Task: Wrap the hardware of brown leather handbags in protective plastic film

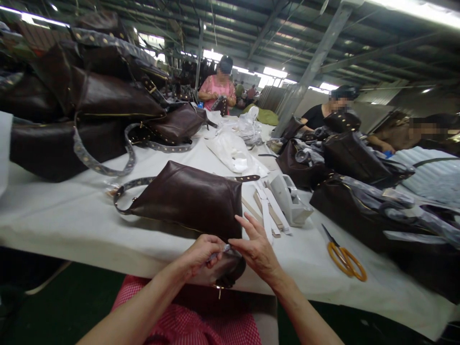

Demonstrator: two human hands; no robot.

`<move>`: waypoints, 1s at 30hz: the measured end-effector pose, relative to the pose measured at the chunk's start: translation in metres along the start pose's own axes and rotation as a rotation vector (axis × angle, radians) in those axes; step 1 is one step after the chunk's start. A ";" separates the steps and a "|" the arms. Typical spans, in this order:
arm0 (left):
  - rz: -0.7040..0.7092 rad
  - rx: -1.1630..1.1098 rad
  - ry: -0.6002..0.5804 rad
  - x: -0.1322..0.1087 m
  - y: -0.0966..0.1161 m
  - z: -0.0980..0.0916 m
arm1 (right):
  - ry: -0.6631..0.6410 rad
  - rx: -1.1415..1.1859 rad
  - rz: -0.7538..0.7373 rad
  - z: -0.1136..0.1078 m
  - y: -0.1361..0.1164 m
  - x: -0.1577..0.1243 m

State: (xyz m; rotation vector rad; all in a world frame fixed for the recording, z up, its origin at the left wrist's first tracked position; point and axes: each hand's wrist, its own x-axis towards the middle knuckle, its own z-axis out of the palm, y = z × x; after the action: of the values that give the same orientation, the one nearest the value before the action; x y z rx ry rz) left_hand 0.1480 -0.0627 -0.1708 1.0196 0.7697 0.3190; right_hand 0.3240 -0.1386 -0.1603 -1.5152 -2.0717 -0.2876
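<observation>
A dark brown leather bag (194, 199) lies on its side at the table's front edge, with its studded strap (124, 194) looped out to the left. At the bag's lower right end, my left hand (204, 251) is closed in a pinch on a small piece of clear plastic film (212, 257). Close beside it, my right hand (257, 244) has its fingers spread, the thumb tip near the film and the other fingertips by the bag's right end. Whether the thumb touches the film, I cannot tell. A zipper pull (219, 291) hangs below the bag's near end.
Orange-handled scissors (345, 258) lie to the right. Beyond the bag are paper strips (268, 211), a tape dispenser (291, 199) and white plastic bags (233, 151). Brown bags are piled left (108, 96) and right (359, 148). Several people work around the table (53, 211).
</observation>
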 end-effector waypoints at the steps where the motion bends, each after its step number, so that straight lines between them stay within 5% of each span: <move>1: -0.007 -0.010 0.000 0.000 0.000 0.000 | -0.005 -0.001 -0.011 0.000 0.000 0.000; 10: -0.055 -0.018 -0.011 0.002 -0.003 0.000 | 0.067 -0.142 -0.035 0.022 -0.025 -0.002; 15: -0.062 0.008 0.011 0.004 -0.006 0.004 | 0.187 -0.134 -0.008 0.045 -0.022 -0.005; 19: 0.005 0.038 -0.011 -0.013 0.004 -0.003 | 0.161 -0.068 0.007 0.046 -0.015 -0.011; 22: 0.270 0.247 0.260 -0.046 0.023 -0.035 | 0.034 0.033 0.041 0.035 -0.011 -0.026; 26: 0.578 0.363 0.919 -0.088 0.040 -0.117 | 0.005 0.207 0.441 0.026 -0.006 -0.050; 28: 0.573 0.266 1.181 -0.099 0.039 -0.155 | 0.005 0.316 0.655 0.028 -0.005 -0.056; 30: 0.465 0.128 1.214 -0.101 0.035 -0.179 | -0.056 0.403 0.758 0.032 -0.007 -0.054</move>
State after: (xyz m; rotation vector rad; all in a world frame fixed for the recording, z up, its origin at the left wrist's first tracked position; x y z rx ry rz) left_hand -0.0460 0.0121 -0.1511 1.0718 1.6383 1.3754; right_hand 0.3197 -0.1698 -0.2150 -1.9028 -1.3332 0.4343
